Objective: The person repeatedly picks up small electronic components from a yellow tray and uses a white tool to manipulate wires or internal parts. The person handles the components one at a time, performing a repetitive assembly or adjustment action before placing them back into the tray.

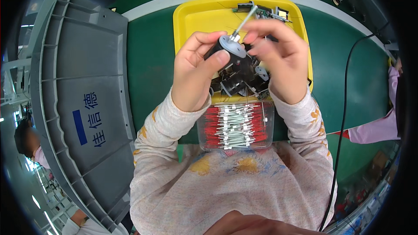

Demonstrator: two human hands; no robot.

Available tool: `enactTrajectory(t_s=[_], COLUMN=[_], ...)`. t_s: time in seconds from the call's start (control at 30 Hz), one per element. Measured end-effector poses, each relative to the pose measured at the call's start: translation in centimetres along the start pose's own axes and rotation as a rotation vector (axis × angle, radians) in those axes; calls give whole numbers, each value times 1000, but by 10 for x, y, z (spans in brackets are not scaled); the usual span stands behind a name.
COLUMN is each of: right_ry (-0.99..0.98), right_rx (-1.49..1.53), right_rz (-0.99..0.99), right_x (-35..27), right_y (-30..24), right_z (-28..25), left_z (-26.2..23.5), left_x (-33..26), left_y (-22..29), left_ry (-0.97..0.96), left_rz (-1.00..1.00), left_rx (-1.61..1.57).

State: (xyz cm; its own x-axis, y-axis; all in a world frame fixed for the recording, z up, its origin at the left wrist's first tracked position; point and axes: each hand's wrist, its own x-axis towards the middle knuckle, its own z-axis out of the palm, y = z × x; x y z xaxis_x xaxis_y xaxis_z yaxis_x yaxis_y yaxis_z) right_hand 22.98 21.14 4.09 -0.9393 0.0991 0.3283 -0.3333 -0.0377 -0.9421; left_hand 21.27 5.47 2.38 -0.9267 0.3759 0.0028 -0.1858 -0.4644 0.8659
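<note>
Worker grips a small motor over a yellow tray.
Left hand clasps the motor body; right hand pinches at its shaft end, above a box of red wires.

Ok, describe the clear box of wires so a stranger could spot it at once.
Start at the yellow tray on the green table. Just below its near edge, between the person's forearms, sits the clear box. Unlike the tray's dark parts, it holds neat rows of red wires with white sleeves.
</note>
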Motion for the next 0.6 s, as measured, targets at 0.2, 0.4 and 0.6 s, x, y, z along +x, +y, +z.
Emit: enactTrajectory(t_s=[0.2,0.4,0.6], right_ry=[204,287,255], right_rx=[-46,-100,-137], right_rz=[-49,-111,-48], right_x=[8,-4,-3], right_y=[-21,-29,-24], right_z=[-29,-52,-58], left_z=[-25,-159,-304], left_x=[24,152,255], left_y=[21,39,5], left_ry=[-42,322,732], left_rz=[-38,-43,129], left_rx=[73,668,1093])
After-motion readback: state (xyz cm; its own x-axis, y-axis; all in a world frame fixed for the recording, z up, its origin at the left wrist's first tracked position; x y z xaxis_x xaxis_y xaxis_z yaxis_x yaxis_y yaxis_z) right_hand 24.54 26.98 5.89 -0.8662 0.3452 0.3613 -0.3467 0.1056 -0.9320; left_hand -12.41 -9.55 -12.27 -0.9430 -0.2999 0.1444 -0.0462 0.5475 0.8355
